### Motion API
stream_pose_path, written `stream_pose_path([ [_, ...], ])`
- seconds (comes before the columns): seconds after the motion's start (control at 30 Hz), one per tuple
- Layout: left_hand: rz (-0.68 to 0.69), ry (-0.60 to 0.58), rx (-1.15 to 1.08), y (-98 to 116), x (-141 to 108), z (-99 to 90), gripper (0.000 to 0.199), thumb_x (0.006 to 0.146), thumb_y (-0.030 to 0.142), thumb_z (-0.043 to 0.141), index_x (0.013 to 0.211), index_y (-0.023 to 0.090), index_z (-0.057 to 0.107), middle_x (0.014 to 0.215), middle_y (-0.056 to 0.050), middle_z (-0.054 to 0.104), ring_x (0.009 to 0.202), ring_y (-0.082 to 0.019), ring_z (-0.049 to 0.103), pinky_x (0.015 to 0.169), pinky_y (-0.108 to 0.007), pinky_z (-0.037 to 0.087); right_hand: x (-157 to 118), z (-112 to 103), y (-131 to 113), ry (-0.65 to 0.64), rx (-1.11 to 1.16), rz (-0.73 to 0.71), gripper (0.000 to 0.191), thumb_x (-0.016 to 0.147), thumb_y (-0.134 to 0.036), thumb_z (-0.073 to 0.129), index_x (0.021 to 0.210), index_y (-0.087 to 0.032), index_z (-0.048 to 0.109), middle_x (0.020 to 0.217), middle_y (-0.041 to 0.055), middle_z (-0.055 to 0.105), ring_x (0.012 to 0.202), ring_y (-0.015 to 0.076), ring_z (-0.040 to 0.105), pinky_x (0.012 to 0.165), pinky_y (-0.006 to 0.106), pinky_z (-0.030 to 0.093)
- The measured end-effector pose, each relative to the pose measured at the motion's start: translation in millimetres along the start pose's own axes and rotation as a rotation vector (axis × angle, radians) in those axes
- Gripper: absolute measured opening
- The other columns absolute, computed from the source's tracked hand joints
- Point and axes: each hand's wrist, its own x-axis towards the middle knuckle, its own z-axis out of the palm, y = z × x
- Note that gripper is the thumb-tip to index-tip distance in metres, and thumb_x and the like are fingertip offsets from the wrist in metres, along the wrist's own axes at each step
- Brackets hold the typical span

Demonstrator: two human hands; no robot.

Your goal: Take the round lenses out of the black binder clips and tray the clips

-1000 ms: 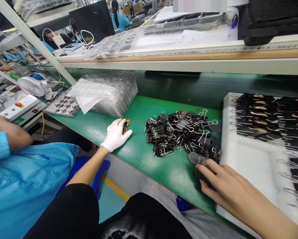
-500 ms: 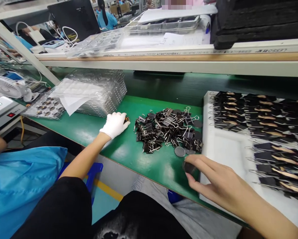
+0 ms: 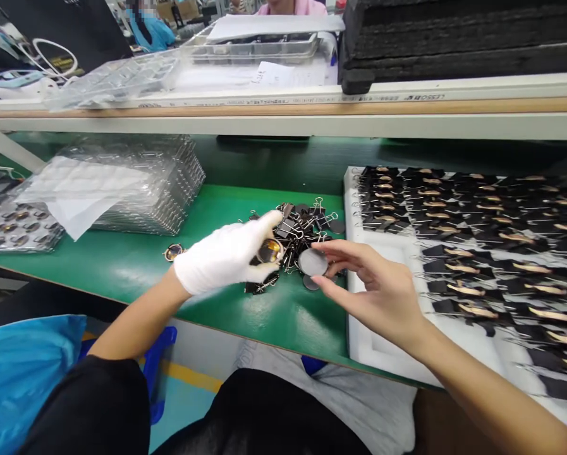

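Note:
My left hand [image 3: 229, 256], in a white glove, grips a round metal-rimmed part [image 3: 270, 251] with an amber, shiny face between thumb and fingers. Bare, my right hand [image 3: 382, 284] pinches a flat grey disc [image 3: 313, 261] by its edge, just right of that part; a gap separates the two. Behind and below both hands lies a pile of black binder clips [image 3: 292, 230], partly hidden by them. Another grey disc [image 3: 310, 282] rests on the green table under the held one. A second metal-rimmed part [image 3: 174, 252] sits on the table left of my gloved wrist.
Stacked clear plastic trays [image 3: 169, 189] stand at the left, beside a tray of round parts [image 3: 20, 227]. At the right, a white foam tray [image 3: 382, 253] holds rows of clipped pieces. A shelf edge [image 3: 283, 126] crosses above the table.
My left hand has lifted a metal-rimmed part and moved right over the clips. My right hand has brought the disc up and left towards it. The view has shifted to the right.

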Motion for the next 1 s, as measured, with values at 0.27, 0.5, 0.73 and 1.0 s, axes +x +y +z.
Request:
stream_pose_path([
  [0.27, 0.331, 0.144, 0.135, 31, 46, 11.3, 0.068, 0.099, 0.039, 0.062, 0.155, 0.015, 0.031, 0.113, -0.011, 0.077, 0.092, -0.023, 0.076, 0.078, -0.031, 0.054, 5, -9, 17, -0.033, 0.01, -0.058, 0.051, 0.093, -0.015, 0.07, 0.142, -0.027, 0.06, 0.139, 0.0119, 0.07, 0.106, 0.025, 0.069, 0.073, 0.038, 0.062],
  [0.5, 0.553, 0.179, 0.191, 35, 65, 22.9, 0.057, 0.103, 0.037, 0.058, 0.146, 0.006, 0.036, 0.105, -0.012, 0.076, 0.088, -0.025, 0.073, 0.071, -0.034, 0.048, 12, -9, 33, -0.096, 0.594, 0.69, 0.032, 0.081, -0.037, 0.087, 0.106, -0.02, 0.079, 0.082, 0.0045, 0.078, 0.069, 0.0161, 0.068, 0.065, 0.029, 0.06],
  [0.73, 0.345, 0.162, 0.324, 12, 73, 14.3, 0.049, 0.102, 0.044, 0.061, 0.14, 0.014, 0.053, 0.126, -0.017, 0.069, 0.105, -0.03, 0.069, 0.08, -0.038, 0.044, 15, -22, 38, 0.236, 0.899, 0.875, 0.028, 0.077, -0.038, 0.092, 0.099, -0.025, 0.084, 0.094, 0.0022, 0.077, 0.076, 0.0102, 0.066, 0.064, 0.018, 0.057],
  [1.0, 0.434, 0.138, 0.534, 40, 74, 63.5, 0.016, 0.095, 0.027, 0.066, 0.083, 0.018, 0.062, 0.083, -0.007, 0.064, 0.079, -0.026, 0.062, 0.069, -0.039, 0.031, 18, -31, 41, 0.263, 1.031, 0.879, 0.026, 0.072, -0.029, 0.095, 0.091, -0.026, 0.078, 0.089, -0.0017, 0.074, 0.08, 0.0114, 0.068, 0.066, 0.019, 0.06],
])
